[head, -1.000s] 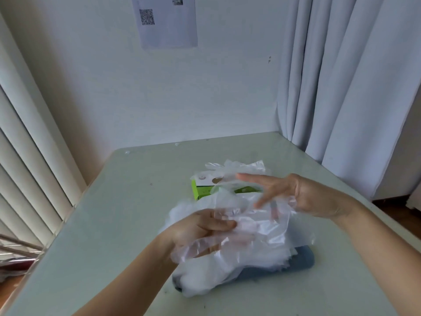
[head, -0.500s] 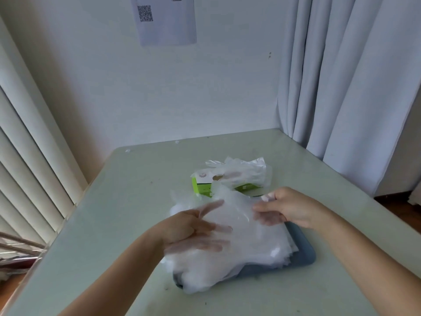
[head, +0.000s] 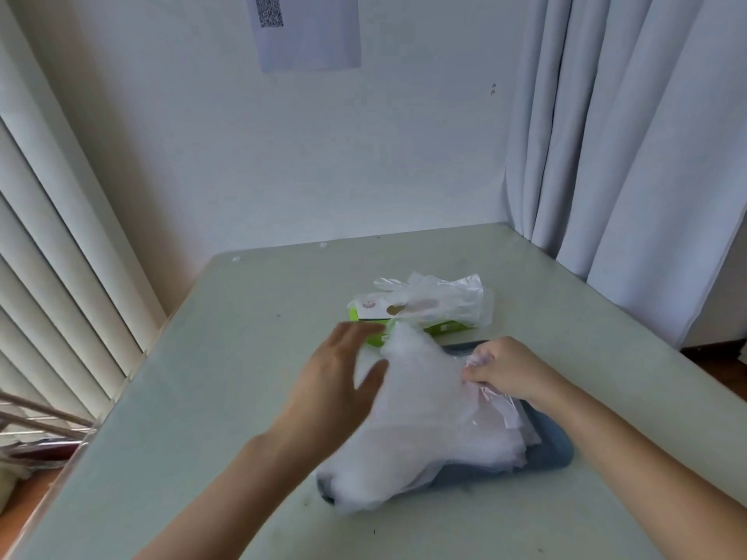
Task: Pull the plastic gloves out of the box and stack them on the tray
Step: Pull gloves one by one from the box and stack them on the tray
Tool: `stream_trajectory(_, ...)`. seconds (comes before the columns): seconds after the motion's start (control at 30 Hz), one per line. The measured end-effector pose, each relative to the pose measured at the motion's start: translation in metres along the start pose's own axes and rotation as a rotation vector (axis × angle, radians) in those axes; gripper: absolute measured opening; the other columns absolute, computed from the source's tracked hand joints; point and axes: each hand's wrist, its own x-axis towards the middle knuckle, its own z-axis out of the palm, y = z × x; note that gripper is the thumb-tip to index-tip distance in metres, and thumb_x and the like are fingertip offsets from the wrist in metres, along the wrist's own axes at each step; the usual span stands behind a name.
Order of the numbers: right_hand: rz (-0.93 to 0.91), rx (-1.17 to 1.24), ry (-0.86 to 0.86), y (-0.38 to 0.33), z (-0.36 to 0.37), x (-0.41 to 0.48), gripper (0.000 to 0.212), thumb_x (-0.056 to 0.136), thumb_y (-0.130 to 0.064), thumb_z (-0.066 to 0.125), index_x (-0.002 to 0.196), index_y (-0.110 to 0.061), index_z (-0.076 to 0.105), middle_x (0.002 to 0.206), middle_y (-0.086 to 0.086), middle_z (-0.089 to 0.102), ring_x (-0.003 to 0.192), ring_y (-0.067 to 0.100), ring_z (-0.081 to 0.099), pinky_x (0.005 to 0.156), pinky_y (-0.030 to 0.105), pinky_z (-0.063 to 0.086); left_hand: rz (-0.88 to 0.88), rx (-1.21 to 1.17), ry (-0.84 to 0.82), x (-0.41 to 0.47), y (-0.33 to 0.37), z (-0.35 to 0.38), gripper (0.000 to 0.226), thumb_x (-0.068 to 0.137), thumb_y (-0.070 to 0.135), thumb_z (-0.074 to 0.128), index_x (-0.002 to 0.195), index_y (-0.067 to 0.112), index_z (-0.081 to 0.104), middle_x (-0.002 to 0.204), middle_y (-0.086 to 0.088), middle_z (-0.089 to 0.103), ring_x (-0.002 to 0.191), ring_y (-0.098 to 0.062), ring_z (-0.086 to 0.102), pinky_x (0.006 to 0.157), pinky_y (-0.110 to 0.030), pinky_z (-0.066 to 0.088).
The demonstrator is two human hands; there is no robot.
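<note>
A pile of clear plastic gloves [head: 428,430] lies on the dark blue tray [head: 553,450] in the middle of the table. Behind it stands the green and white glove box [head: 374,313] with a crumpled glove [head: 444,301] sticking out of its top. My right hand [head: 505,369] pinches the far right edge of the top glove on the pile. My left hand [head: 339,377] hovers with straight fingers over the pile's left side, holding nothing, and looks blurred.
The pale green table [head: 226,398] stands in a corner, with grey curtains [head: 626,155] to the right and vertical blinds [head: 52,276] to the left. A paper with a QR code [head: 307,30] hangs on the wall behind.
The glove held up between both hands has come down onto the pile. My left hand has let go and moved left and away; my right hand has sunk to the pile's edge.
</note>
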Motion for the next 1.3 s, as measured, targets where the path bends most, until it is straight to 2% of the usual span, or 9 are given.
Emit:
stream_trajectory(0.1, 0.019, 0.034, -0.008, 0.0, 0.0, -0.001, 0.041, 0.078, -0.01, 0.069, 0.052, -0.014, 0.038, 0.049, 0.002, 0.037, 0.044, 0.012, 0.035, 0.043, 0.017, 0.027, 0.191, -0.008, -0.245, -0.013, 0.026, 0.02, 0.034, 0.095, 0.028, 0.046, 0.126, 0.02, 0.058, 0.13, 0.006, 0.056, 0.116, -0.01, 0.054, 0.097, -0.009, 0.032)
stream_trajectory(0.23, 0.019, 0.046, 0.003, 0.002, 0.003, 0.002, 0.033, 0.074, -0.01, 0.072, 0.054, -0.01, 0.045, 0.055, 0.008, 0.043, 0.053, 0.017, 0.04, 0.055, 0.025, 0.03, 0.168, -0.011, -0.544, -0.018, 0.052, 0.052, 0.051, 0.103, 0.025, 0.033, 0.151, 0.009, 0.023, 0.159, -0.005, 0.019, 0.145, -0.015, 0.018, 0.11, -0.01, 0.007)
stream_trajectory(0.43, 0.015, 0.038, 0.036, 0.004, 0.006, 0.0, 0.037, 0.078, -0.012, 0.07, 0.05, -0.013, 0.047, 0.052, 0.001, 0.056, 0.054, 0.016, 0.052, 0.055, 0.025, 0.038, -0.057, 0.21, -0.841, -0.023, 0.058, 0.089, 0.068, 0.1, 0.049, 0.009, 0.151, 0.008, -0.01, 0.159, -0.008, -0.015, 0.146, -0.023, -0.018, 0.117, -0.043, -0.012)
stream_trajectory(0.5, -0.022, -0.019, 0.064, 0.004, 0.007, -0.002, 0.019, 0.077, -0.013, 0.07, 0.063, -0.009, 0.058, 0.065, 0.004, 0.062, 0.063, 0.018, 0.056, 0.058, 0.025, 0.04, -0.052, 0.219, -0.863, -0.025, 0.057, 0.091, 0.093, 0.076, 0.067, -0.011, 0.151, 0.012, -0.012, 0.159, -0.004, -0.019, 0.144, -0.023, -0.022, 0.114, -0.051, -0.016)
stream_trajectory(0.67, -0.545, -0.183, 0.41, -0.001, 0.003, -0.021, 0.025, 0.08, -0.002, 0.069, 0.101, -0.014, 0.065, 0.101, -0.007, 0.061, 0.096, 0.01, 0.056, 0.082, 0.012, 0.037, -0.045, 0.197, -0.868, -0.027, 0.056, 0.087, 0.112, 0.051, 0.069, -0.019, 0.151, 0.018, -0.012, 0.158, 0.0, -0.022, 0.144, -0.021, -0.024, 0.112, -0.054, -0.017)
stream_trajectory(0.77, -0.556, -0.189, 0.054, -0.003, 0.012, -0.027, 0.035, 0.091, 0.002, 0.053, 0.116, -0.018, 0.066, 0.118, -0.008, 0.065, 0.111, 0.006, 0.059, 0.097, 0.011, 0.039, -0.067, 0.219, -0.858, -0.025, 0.057, 0.088, 0.091, 0.077, 0.068, -0.009, 0.152, 0.016, -0.013, 0.158, -0.001, -0.021, 0.144, -0.023, -0.023, 0.112, -0.056, -0.016)
stream_trajectory(0.9, -0.432, -0.313, -0.346, 0.012, 0.019, -0.018, 0.045, 0.104, -0.019, 0.036, 0.148, -0.02, 0.03, 0.146, -0.02, 0.022, 0.135, -0.011, 0.01, 0.105, 0.002, 0.003, -0.094, 0.172, -0.805, -0.024, 0.052, 0.087, 0.061, 0.104, 0.038, 0.016, 0.151, 0.015, -0.014, 0.159, 0.0, -0.018, 0.144, -0.018, -0.022, 0.114, -0.05, -0.014)
stream_trajectory(1.03, -0.361, -0.285, -0.54, 0.021, 0.01, -0.011, 0.052, 0.102, -0.034, 0.036, 0.15, -0.033, 0.014, 0.147, -0.026, -0.002, 0.141, -0.004, -0.01, 0.113, 0.016, -0.006, -0.117, 0.229, -0.8, -0.029, 0.039, 0.079, 0.056, 0.104, 0.04, 0.016, 0.152, 0.027, -0.01, 0.158, 0.003, -0.019, 0.146, -0.016, -0.017, 0.115, -0.043, -0.013)
stream_trajectory(1.3, -0.364, -0.309, -0.623, 0.026, 0.0, -0.012, 0.067, 0.093, -0.039, 0.057, 0.145, -0.05, 0.016, 0.149, -0.029, -0.006, 0.14, -0.004, -0.014, 0.119, 0.028, -0.003, -0.295, 0.677, -0.751, -0.032, -0.014, 0.04, 0.059, 0.101, 0.046, 0.013, 0.154, 0.022, -0.001, 0.159, -0.006, -0.018, 0.146, -0.028, -0.016, 0.116, -0.048, -0.009)
